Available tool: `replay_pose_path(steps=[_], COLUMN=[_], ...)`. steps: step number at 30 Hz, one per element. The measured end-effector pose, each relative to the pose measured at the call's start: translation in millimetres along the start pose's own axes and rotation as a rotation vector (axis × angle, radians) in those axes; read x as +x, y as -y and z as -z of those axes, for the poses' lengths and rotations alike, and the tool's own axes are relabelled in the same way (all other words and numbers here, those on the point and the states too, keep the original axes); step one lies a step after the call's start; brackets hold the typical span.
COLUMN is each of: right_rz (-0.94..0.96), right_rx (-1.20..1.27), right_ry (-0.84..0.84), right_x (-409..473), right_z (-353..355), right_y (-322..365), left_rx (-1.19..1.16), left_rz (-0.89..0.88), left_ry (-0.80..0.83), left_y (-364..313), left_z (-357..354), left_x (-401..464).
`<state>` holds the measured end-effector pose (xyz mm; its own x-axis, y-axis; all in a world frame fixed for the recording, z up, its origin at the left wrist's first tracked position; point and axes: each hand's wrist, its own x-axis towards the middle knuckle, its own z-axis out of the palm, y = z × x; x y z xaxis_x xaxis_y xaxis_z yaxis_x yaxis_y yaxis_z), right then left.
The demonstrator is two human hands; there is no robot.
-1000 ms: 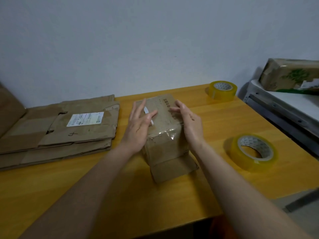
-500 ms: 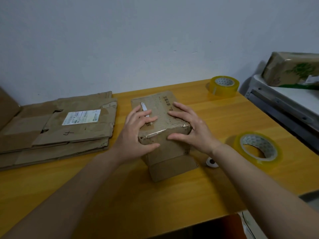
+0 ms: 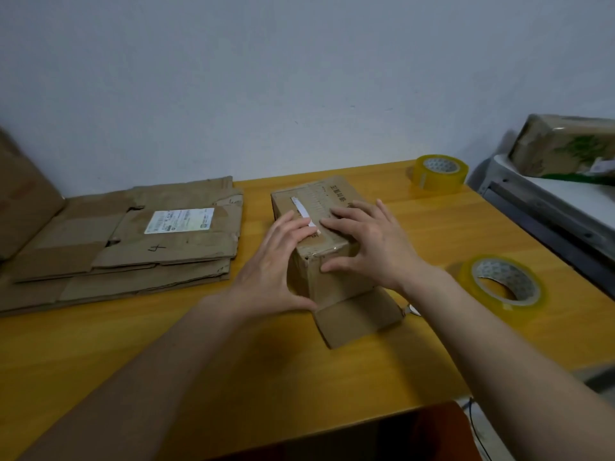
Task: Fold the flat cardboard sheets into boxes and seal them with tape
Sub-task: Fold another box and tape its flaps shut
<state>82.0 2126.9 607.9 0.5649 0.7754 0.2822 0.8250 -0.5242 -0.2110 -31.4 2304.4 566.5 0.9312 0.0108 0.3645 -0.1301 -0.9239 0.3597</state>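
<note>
I see one assembled box (image 3: 327, 214) standing near the middle of the counter (image 3: 199, 361), its long axis running from my near side away toward the wall, angled slightly to the right at the far end. One loose flap (image 3: 357, 316) at its near end lies flat on the counter, pointing toward me. A white strip (image 3: 302, 211) sits on its top face, and a sheen of clear tape shows along the near top edge. My left hand (image 3: 278, 267) lies against the box's left side with straight fingers reaching onto the top and the thumb down by the near bottom corner, so it is pressing rather than gripping. My right hand (image 3: 372, 244) rests flat over the top right, fingers spread, thumb on the near face, likewise pressing and not clutching. To the left I count one stack of flattened cardboard sheets (image 3: 133, 247), how many I cannot tell; the top sheet bears a white label (image 3: 179, 220). I count two rolls of yellowish tape: one roll (image 3: 501, 284) lying near my right forearm, the other roll (image 3: 437, 173) at the counter's far right corner. Off the counter to the right, one wrapped package (image 3: 565, 144) rests on a grey-white unit (image 3: 549, 207).
</note>
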Motion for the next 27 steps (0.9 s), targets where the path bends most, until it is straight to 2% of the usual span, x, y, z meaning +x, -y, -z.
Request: replay_pose_path(steps=[7, 11, 14, 18, 22, 27], right_rz=[-0.03, 0.014, -0.031, -0.1, -0.218, -0.215], right_rx=[0.06, -0.055, -0.022, -0.092, -0.061, -0.074], right_ry=[-0.154, -0.102, -0.112, -0.259, -0.386, -0.435], right_x=[-4.4, -6.2, -6.9, -8.2, -7.0, -5.3], right_z=[-12.7, -11.9, -13.2, -31.4, -49.2, -54.6], right_y=[19.2, 16.7, 26.7, 47.7, 59.5, 60.1], left_rx=[0.062, 0.064, 0.017, -0.039, -0.08, -0.121], left_rz=[0.004, 0.014, 0.045, 0.041, 0.053, -0.02], left_ry=[-0.015, -0.016, -0.034, -0.085, -0.116, -0.118], left_y=[1.1, 1.2, 2.9, 6.9, 6.4, 6.2], left_z=[-4.9, -5.3, -7.3, -8.4, -12.3, -5.4], left_x=[-1.0, -0.8, -3.7, -6.2, -5.6, -5.1])
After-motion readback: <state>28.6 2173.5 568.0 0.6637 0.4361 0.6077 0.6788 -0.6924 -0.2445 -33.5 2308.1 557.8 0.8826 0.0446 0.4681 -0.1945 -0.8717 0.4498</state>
